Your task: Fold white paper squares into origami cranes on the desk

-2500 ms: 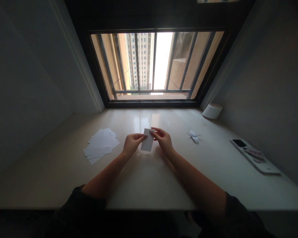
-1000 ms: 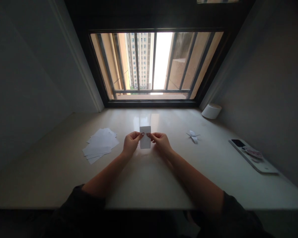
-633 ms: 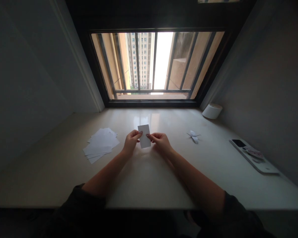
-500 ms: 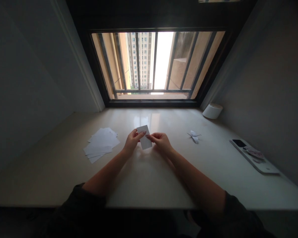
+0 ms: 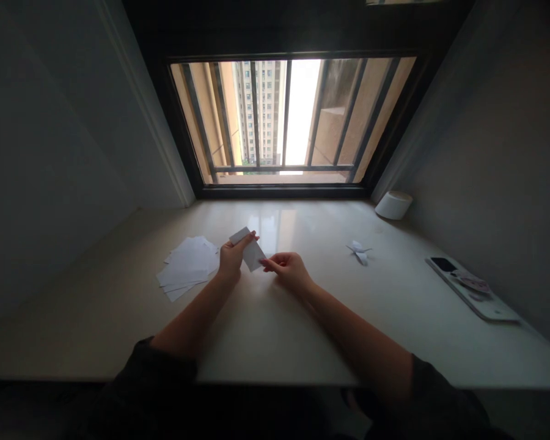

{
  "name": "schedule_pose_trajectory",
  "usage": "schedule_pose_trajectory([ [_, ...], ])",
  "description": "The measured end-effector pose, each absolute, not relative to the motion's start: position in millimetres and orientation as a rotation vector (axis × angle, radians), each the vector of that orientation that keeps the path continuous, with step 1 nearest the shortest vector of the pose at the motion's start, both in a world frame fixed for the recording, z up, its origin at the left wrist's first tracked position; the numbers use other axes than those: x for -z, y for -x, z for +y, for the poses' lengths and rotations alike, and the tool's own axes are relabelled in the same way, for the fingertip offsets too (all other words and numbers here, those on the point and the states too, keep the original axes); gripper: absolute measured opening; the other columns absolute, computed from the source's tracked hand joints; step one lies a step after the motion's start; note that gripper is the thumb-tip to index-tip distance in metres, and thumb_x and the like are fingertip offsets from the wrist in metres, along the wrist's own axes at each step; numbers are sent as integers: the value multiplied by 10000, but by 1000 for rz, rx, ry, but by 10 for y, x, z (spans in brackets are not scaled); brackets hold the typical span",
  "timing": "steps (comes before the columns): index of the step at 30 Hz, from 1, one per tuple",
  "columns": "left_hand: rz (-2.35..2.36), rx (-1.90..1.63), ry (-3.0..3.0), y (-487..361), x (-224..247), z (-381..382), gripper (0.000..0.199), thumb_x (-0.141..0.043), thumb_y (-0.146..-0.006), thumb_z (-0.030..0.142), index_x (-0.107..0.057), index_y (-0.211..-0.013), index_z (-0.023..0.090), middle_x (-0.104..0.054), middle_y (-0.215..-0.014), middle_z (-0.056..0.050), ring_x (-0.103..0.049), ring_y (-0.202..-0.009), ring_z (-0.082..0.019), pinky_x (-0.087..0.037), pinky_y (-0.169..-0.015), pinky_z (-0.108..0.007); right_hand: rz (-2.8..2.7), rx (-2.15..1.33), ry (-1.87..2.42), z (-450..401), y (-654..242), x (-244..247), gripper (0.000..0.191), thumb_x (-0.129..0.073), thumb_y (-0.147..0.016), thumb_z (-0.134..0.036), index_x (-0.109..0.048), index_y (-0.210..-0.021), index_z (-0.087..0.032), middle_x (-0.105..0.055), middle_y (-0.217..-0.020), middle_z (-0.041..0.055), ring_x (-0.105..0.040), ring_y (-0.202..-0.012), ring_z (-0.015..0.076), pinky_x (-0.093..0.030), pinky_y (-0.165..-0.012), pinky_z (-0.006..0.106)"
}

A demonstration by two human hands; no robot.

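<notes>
A folded white piece of paper is held tilted above the sill, its upper end leaning left. My left hand grips it by the upper part, thumb across its face. The fingertips of my right hand pinch its lower right corner. Just left of my left hand lies a loose pile of white paper sheets. Off to the right of my right hand sits a small folded paper figure with thin pointed ends.
A phone in a pale case lies by the right wall. A white round-topped object stands in the far right corner. The barred window borders the back of the pale sill.
The folded paper has turned so its top leans left. My left hand has moved left with it, and my right hand has slid down to the lower corner.
</notes>
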State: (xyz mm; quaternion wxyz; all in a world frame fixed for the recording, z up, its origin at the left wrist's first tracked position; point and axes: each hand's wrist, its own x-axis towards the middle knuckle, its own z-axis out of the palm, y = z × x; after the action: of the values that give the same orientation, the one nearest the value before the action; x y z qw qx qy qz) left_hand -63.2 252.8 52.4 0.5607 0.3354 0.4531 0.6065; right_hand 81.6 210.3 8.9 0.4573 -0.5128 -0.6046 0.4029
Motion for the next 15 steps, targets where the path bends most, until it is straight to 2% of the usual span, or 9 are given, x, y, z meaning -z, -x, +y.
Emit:
schedule_pose_trajectory([
  [3, 1167, -1594, -648, 817, -620, 2678, 391, -804, -537, 345, -708, -850, 132, -715, -883, -70, -638, -713, -140, -455, -565, -209, -1642, -906, 1295, 2055, -795, -65, 328, -642, -720, -492, -694, -613, -186, -648, -538, 18, -519, -467, 121, -360, -464, 231],
  [6, 1194, -1657, -654, 887, -640, 2731, 378, -810, -531, 328, -708, -831, 122, -717, -842, -70, -643, -728, -147, -467, -596, -215, -1658, -738, 1264, 2048, -801, -83, 298, -591, -787, -447, -688, -650, -201, -674, -618, 21, -553, -544, 135, -409, -538, 247],
  [9, 1115, -1560, -815, 793, -574, 2661, 389, -825, -507, 329, -711, -794, 92, -717, -799, -92, -651, -722, -177, -490, -653, -257, -1565, -550, 1217, 2073, -840, -139, 287, -501, -861, -408, -692, -779, -209, -695, -783, 48, -596, -719, 166, -450, -661, 280],
  [11, 1077, -1474, -927, 700, -522, 2583, 403, -822, -514, 341, -713, -806, 86, -719, -799, -101, -656, -720, -191, -498, -671, -280, -1546, -511, 1188, 2088, -865, -167, 262, -510, -860, -406, -696, -865, -221, -694, -846, 56, -595, -798, 183, -458, -704, 299],
  [15, 1051, -1354, -1022, 594, -479, 2471, 386, -809, -541, 353, -714, -813, 96, -722, -805, -97, -656, -706, -195, -507, -671, -297, -1557, -573, 1167, 2100, -858, -150, 215, -630, -777, -418, -712, -850, -234, -696, -810, 46, -591, -751, 182, -466, -687, 302],
])
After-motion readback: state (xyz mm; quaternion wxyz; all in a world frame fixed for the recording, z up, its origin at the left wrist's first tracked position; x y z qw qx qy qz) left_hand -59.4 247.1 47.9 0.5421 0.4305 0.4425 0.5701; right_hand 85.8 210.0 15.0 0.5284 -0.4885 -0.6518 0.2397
